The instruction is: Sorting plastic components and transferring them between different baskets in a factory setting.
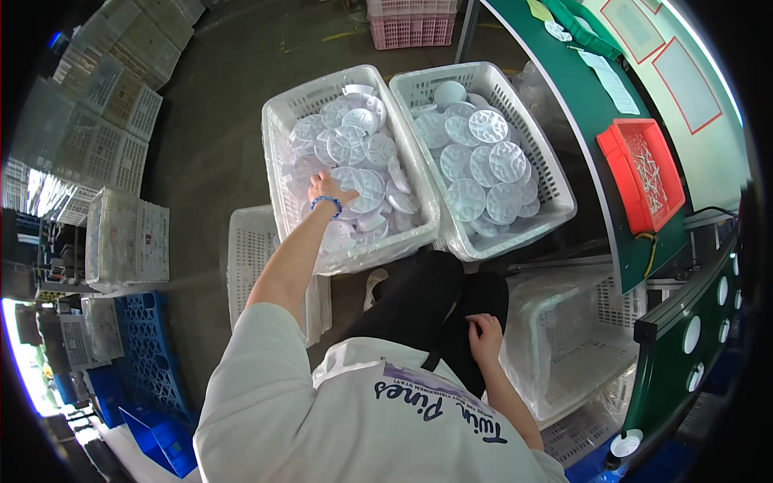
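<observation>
1. Two white baskets stand side by side right in front of the person's knees, blocking the floor ahead; the left basket (378,255) partly hides a lower crate (248,266), and the right basket (557,193) stands near the table (573,95)
2. On that table sit a red bin (617,165), a paper (609,82) and, farther up, a green tray (586,30); below the near end is a film-covered crate (576,346)
3. Off to the left, stacked crates (109,125) line the floor, with a blue pallet (151,346) and a blue bin (161,439) nearer; a pink crate (413,32) stands beyond the baskets
4. The left hand (327,188), a blue beaded bracelet (326,200) at its wrist, is over the discs (348,145) inside the left basket, fingers spread and thumb apart; I cannot tell whether it touches one
5. The right hand (485,338) rests on the person's thigh, fingers loosely bent; I cannot tell if anything is under them
6. The discs look like thin, glossy plastic, whitish to clear, round with moulded ridges; the baskets have slotted walls, the left one wrapped in shiny film
7. Counted: two hands, two baskets, one red bin of small white pieces; the discs fill both baskets, too heaped to number
</observation>
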{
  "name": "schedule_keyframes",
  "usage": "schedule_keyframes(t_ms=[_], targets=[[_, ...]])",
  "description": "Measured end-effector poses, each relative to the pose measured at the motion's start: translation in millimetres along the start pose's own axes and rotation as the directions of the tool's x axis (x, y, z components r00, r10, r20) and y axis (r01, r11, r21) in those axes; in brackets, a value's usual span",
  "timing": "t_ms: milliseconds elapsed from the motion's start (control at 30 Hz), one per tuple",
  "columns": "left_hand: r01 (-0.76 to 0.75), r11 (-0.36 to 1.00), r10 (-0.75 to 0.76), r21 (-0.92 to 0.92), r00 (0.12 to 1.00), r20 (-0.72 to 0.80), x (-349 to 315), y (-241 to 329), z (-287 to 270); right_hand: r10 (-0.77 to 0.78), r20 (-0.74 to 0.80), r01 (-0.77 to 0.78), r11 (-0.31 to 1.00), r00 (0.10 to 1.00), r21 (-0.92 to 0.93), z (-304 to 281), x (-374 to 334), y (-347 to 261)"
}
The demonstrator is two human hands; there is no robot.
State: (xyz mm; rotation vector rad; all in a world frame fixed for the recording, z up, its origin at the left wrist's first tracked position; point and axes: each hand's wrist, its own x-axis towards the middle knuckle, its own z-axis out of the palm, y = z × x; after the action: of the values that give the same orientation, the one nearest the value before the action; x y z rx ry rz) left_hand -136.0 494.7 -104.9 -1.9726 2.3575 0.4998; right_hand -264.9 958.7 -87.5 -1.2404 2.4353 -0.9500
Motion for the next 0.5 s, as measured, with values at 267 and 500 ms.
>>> schedule_keyframes(t_ms=[267,500], targets=[[-0.1,0.833,0.079,-0.543,0.995,-0.061,-13.7,-36.1,17.1,0.014,-0.093,-0.013,1.0,0.996,0.003,19.1,-9.6,-15.0],[0.197,-0.15,-0.021,-0.969,0.979,0.202,-69.5,-185.9,-69.3,-0.013,-0.094,0.008,0.999,0.995,-0.052,34.2,-9.1,-0.9]])
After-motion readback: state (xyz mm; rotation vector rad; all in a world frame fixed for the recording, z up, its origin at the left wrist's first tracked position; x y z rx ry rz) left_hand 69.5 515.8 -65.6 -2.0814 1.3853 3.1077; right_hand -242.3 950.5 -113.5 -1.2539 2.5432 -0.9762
